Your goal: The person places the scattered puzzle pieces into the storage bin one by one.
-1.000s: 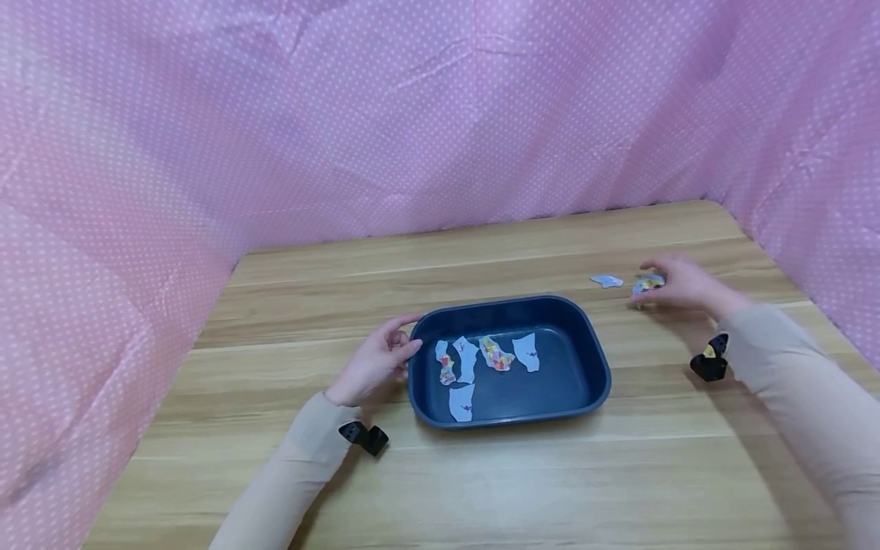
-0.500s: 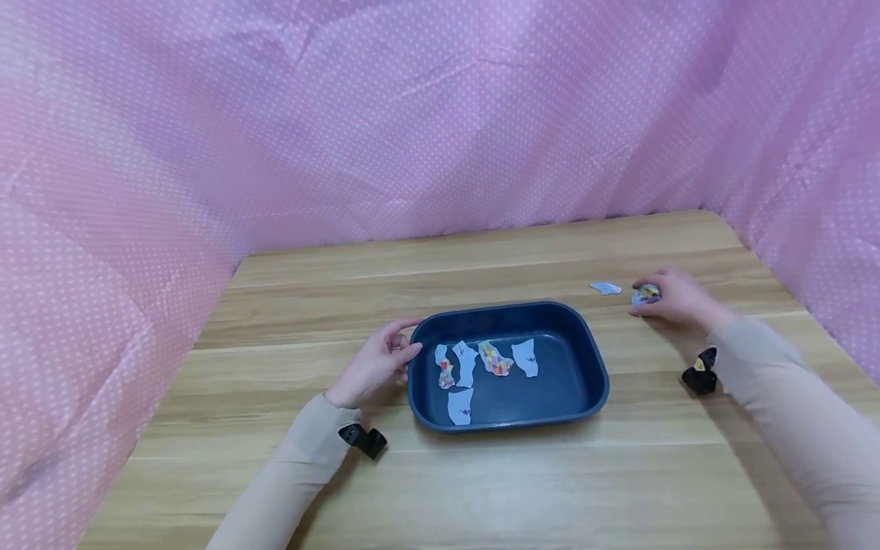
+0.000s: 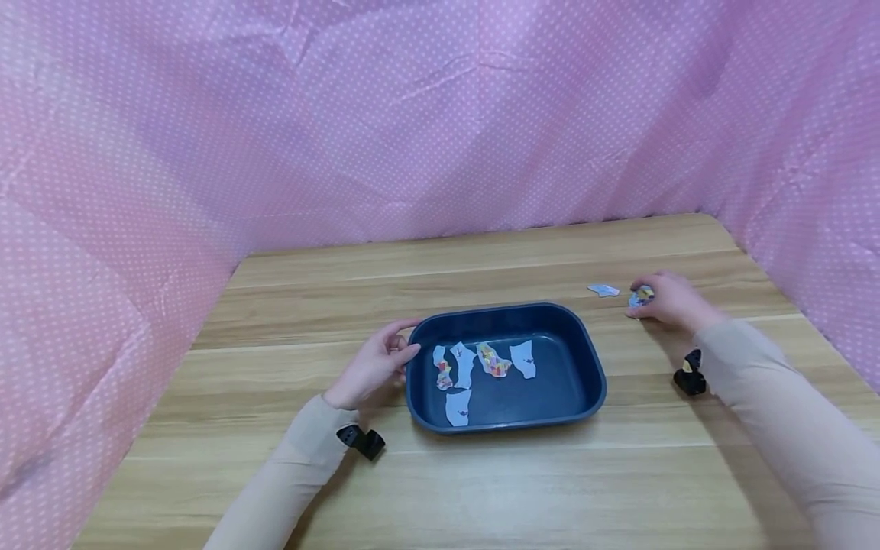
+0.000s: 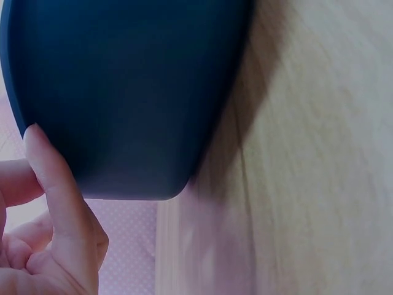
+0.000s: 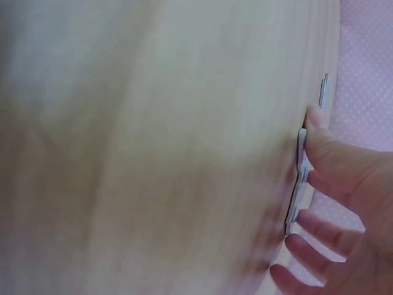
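Observation:
My left hand grips the left end of a dark blue rectangular tray; the left wrist view shows its thumb against the tray's outer wall. At the far right, my right hand holds a torn-edged, thin flat piece with a yellow and blue print between thumb and fingers, close to the tabletop. In the right wrist view this printed piece appears edge-on, seemingly in more than one layer. A pale blue irregular piece lies just left of that hand.
Inside the tray lie several irregular flat pieces, among them a colourful one and a white one. The wood-grain table is backed by a pink dotted cloth. A black wrist camera sits on the right sleeve.
My right hand has shifted slightly left and nearer with the printed piece, its fingers closer around it. The left hand stays at the tray; the head view has tilted slightly.

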{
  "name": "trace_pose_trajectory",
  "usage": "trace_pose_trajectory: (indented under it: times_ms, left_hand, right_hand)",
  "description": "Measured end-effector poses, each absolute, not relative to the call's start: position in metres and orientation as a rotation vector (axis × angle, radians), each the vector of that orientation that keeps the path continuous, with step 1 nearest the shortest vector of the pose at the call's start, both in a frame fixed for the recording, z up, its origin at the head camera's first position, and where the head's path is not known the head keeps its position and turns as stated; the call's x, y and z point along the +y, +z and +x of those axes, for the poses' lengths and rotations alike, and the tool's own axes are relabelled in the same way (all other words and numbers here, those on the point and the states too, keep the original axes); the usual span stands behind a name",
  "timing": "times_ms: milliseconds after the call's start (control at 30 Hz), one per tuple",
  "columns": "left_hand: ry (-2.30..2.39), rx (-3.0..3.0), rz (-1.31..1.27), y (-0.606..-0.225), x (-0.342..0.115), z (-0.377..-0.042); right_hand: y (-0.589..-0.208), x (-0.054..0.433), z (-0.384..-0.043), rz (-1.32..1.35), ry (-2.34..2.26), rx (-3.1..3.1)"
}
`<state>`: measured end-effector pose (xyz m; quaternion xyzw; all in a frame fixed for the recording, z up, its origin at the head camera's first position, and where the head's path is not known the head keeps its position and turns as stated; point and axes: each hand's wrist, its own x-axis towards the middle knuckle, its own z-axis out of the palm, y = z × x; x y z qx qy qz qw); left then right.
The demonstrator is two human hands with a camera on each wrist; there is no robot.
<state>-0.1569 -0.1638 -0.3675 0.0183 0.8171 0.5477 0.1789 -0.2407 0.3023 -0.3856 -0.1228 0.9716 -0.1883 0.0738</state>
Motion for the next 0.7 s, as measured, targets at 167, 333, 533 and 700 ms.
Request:
trace_pose_trajectory:
  times_ms: [167, 333, 533, 700]
  left_hand:
    - [1.548, 2.317, 0.055, -0.3666, -0.165, -0.1586]
    - [1.538, 2.33, 0.075, -0.3665, -0.1661, -0.1593]
    - [1.533, 2.333, 0.054, -0.366, -0.1662, -0.1603]
    - [1.514, 2.359, 0.043, -0.3657, -0.1645, -0.1614]
  right_hand:
    - [-0.3817, 0.2985, -0.2415, -0.351, -0.559, 2.904]
    - [-0.3832, 0.2972, -0.243, -0.363, -0.569, 2.912]
    - [-0.3836, 0.2987, -0.2435, -0.363, -0.587, 2.932]
    - [-0.385, 0.3008, -0.2433, -0.334, -0.623, 2.968]
